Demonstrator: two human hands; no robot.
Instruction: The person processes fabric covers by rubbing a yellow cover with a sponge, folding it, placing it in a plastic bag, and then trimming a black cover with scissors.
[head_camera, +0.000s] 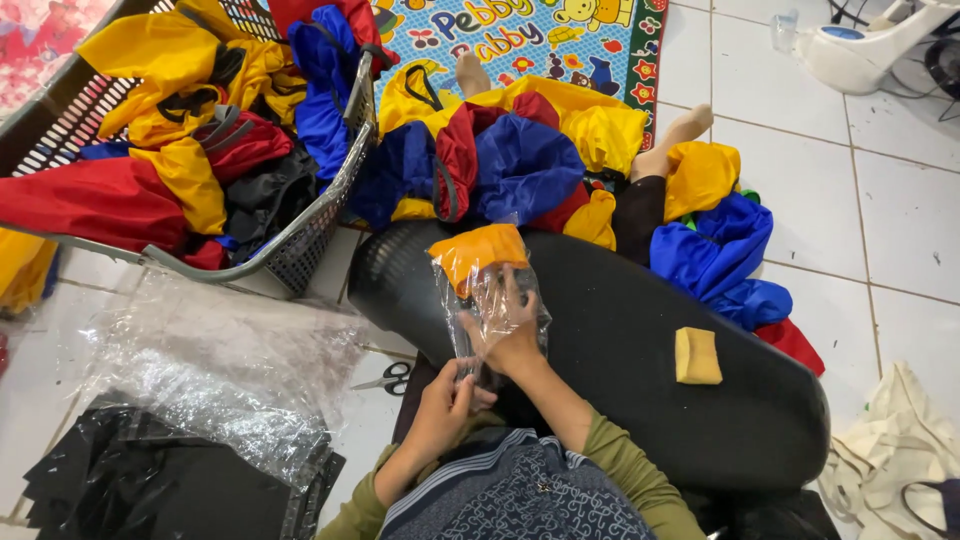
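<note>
A clear plastic bag (478, 290) with an orange folded cloth (478, 250) inside lies on a black board (640, 340) across my lap. My right hand (510, 335) presses flat on the bag's lower part. My left hand (445, 400) pinches the bag's near edge just below it. A small folded yellow cloth (697, 355) rests on the board to the right.
A grey basket (310, 235) at the left holds red, yellow and blue fabric items. More such items (520, 150) are piled beyond the board. Clear plastic bags (215, 370) lie on black sheets (150, 480) at lower left. Scissors (390, 378) lie on the floor. A cream bag (895, 450) sits at lower right.
</note>
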